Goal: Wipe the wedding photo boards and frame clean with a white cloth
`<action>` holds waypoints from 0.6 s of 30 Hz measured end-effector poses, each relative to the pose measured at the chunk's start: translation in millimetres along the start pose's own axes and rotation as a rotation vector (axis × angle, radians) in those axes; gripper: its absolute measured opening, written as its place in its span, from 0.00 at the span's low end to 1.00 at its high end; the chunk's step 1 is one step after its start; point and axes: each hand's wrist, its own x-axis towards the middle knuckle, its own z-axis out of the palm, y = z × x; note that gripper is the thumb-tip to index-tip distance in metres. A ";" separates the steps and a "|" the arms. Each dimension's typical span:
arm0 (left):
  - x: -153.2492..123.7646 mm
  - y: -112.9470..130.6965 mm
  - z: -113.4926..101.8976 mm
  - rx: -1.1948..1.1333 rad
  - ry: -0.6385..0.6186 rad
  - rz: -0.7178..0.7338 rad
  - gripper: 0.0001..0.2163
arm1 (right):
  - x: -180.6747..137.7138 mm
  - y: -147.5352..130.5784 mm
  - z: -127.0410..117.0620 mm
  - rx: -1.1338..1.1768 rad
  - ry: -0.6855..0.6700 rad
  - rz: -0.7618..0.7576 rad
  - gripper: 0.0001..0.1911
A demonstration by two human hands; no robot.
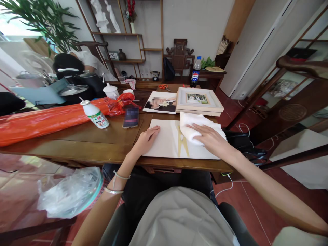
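A flat white board [164,140] lies on the wooden table right before me. My left hand [148,139] rests on its left edge with the fingers stretched out, holding nothing. On the board's right half, my right hand [206,136] grips a folded white towel [196,121] and presses it down. Next to the towel, a pale yellow A-shaped piece [182,143] stands out along the middle of the board; its upper end is partly covered by the towel. Behind the board are a photo print [162,102] and a white picture frame [197,97] with a photo in it.
On the table [112,145] to the left are a phone [131,118], a white bottle [95,115] and a long orange plastic-wrapped bundle [51,118]. Orange-handled scissors [164,87] and a cola bottle [195,73] stand farther back. Another person [84,59] sits at far left.
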 end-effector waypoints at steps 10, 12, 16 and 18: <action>0.2 1.7 -0.2 -0.001 0.002 0.006 0.21 | -19.4 -50.9 -0.8 0.155 -0.121 -0.111 0.24; 0.2 1.4 0.0 -0.001 0.003 0.009 0.21 | -24.4 -54.8 -1.1 0.162 -0.133 -0.121 0.22; 0.0 0.4 0.2 0.001 0.004 0.008 0.21 | -13.3 -34.7 6.0 0.133 -0.106 -0.121 0.21; 0.0 -0.2 0.2 0.001 0.002 0.006 0.21 | 1.2 -16.8 11.5 0.102 -0.093 -0.119 0.18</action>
